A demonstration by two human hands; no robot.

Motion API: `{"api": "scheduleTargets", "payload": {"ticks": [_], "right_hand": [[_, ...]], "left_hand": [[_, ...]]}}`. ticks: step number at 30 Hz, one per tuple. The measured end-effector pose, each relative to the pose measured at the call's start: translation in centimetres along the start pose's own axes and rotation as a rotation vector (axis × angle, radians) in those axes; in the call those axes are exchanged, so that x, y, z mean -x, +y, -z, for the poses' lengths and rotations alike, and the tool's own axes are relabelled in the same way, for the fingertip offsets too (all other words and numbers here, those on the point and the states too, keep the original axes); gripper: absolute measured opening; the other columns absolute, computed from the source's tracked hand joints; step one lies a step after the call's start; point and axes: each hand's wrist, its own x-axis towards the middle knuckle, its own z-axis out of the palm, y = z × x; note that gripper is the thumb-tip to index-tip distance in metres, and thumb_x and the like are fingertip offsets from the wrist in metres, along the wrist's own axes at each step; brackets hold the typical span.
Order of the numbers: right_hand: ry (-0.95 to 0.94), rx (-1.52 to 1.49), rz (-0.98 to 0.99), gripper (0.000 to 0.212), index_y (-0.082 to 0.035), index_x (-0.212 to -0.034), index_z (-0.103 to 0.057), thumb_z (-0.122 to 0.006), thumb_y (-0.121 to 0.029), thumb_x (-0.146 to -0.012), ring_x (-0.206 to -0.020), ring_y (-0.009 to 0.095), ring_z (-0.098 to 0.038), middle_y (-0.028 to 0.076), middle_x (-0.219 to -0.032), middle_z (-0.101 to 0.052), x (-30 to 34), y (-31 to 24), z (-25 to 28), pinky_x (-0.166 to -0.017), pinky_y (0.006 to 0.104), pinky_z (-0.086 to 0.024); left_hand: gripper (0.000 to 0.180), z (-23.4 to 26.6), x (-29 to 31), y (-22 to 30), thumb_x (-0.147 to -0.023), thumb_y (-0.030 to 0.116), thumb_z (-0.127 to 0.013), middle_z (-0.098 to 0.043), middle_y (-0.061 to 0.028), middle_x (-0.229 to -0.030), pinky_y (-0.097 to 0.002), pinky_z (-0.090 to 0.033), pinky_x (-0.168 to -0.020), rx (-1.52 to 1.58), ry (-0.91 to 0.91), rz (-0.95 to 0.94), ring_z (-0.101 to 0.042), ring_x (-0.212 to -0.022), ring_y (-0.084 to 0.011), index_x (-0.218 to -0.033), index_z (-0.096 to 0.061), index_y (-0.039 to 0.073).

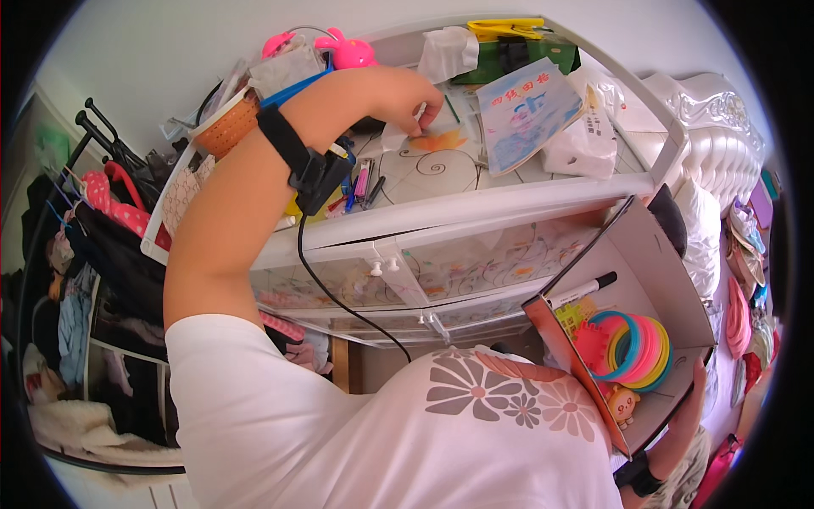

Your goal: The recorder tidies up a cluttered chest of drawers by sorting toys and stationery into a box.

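The person's left hand reaches far up onto the top of a white plastic drawer cabinet. Its fingers are pinched shut on a small white stick-like thing, too small for me to tell what it is. The hand is right over an orange leaf picture on the cabinet top. A black strap with a black wire sits on that arm. Just right of the hand lies a thin blue book with a drawing on its cover, and right of the book sits a white plastic bag with dark print on it. Far behind them are a yellow flat pack and a green box. A pink bunny toy stands at the far left of the top, near an orange basket. Some pens lie close by the wrist. The right hand is low on the right, holding the near edge of an open cardboard box from below; its fingers curl on the box edge, though most of them are hidden. Inside the box are bright plastic rings, a black marker and a small orange toy. Clothes hang on the far left.
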Motion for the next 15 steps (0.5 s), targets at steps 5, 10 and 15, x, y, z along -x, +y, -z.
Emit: {"api": "scheduleTargets", "payload": {"ticks": [5, 10, 15], "right_hand": [[0.062, -0.033, -0.014, 0.057, 0.002, -0.13, -0.049, -0.052, -0.042, -0.095, -0.107, 0.019, -0.06, 0.011, -0.121, -0.06, 0.3, 0.3, -0.3, -0.092, 0.0326, -0.046], [0.06, -0.025, -0.016, 0.057, 0.002, -0.13, -0.05, -0.052, -0.043, -0.095, -0.106, 0.019, -0.06, 0.011, -0.12, -0.061, 0.6, 0.0, -1.0, -0.091, 0.0323, -0.047], [0.046, -0.028, -0.035, 0.057, 0.002, -0.13, -0.05, -0.052, -0.043, -0.095, -0.105, 0.019, -0.061, 0.011, -0.12, -0.061, 0.5, 0.1, -1.1, -0.091, 0.0323, -0.048]], "left_hand": [[0.023, -0.5, -0.7, -1.3, -0.077, 0.017, -0.075, -0.067, -0.0108, -0.09, -0.0367, -0.049, -0.069, 0.164, -0.092, 0.019, -0.064, -0.083, -0.0225, -0.094, -0.062, 0.009], [0.033, 0.1, 0.7, -0.4, -0.075, 0.014, -0.075, -0.064, -0.0065, -0.088, -0.0319, -0.048, -0.072, 0.299, -0.103, 0.091, -0.06, -0.083, -0.0167, -0.103, -0.06, 0.006], [0.036, 0.1, 0.8, -0.2, -0.073, 0.014, -0.076, -0.064, -0.0057, -0.087, -0.03, -0.048, -0.073, 0.351, -0.149, 0.129, -0.06, -0.083, -0.0156, -0.105, -0.061, 0.005]]}}
